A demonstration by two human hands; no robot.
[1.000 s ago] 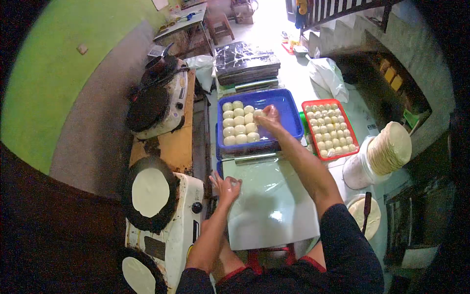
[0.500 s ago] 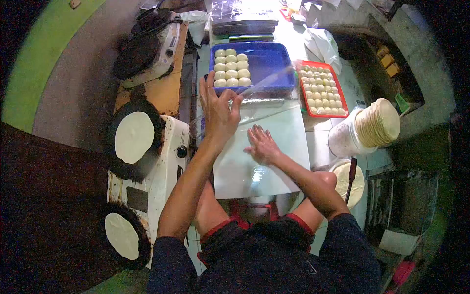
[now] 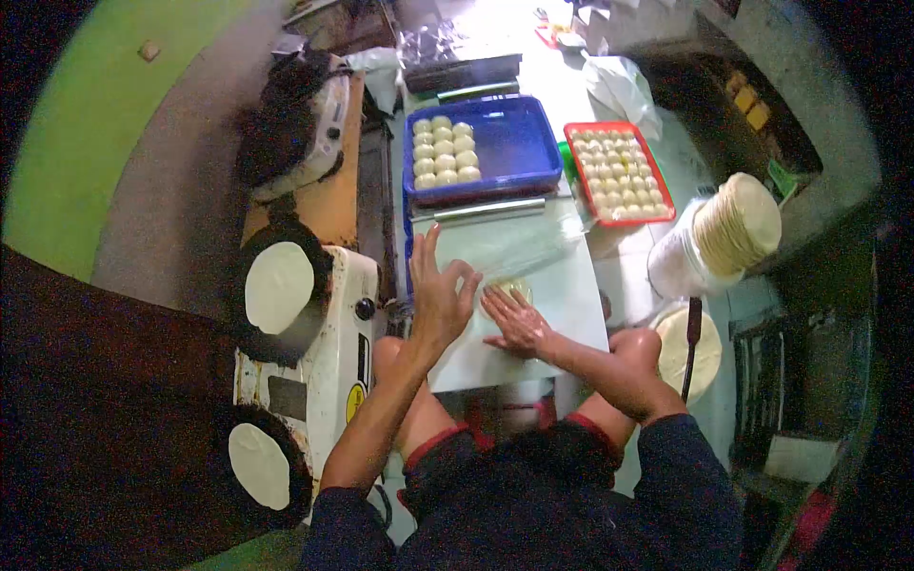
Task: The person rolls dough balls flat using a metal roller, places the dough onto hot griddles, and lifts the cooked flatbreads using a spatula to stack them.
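My left hand [image 3: 442,297] pinches the edge of a clear plastic sheet [image 3: 533,249] between thumb and forefinger, its other fingers pointing up. The sheet spreads rightward, low over the white work board [image 3: 466,366]. My right hand [image 3: 519,324] lies nearly flat, fingers stretched, beside and partly over a pale lump of dough [image 3: 515,285] on the board. The fingers hide part of the lump. Beyond the board, a blue tray [image 3: 519,143] holds rows of round dough balls [image 3: 444,152] on its left side.
To the right sit a red tray [image 3: 668,190] of smaller dough balls and a white bucket [image 3: 674,262] topped by stacked flat rounds [image 3: 733,224]. At left, two black pans [image 3: 324,262] on a white stove [image 3: 354,276] hold flat dough rounds [image 3: 279,287].
The raised plastic sheet has come down over the board. A dough lump now shows by my right fingertips. My left hand is lower, still pinching, and the camera view has shifted slightly.
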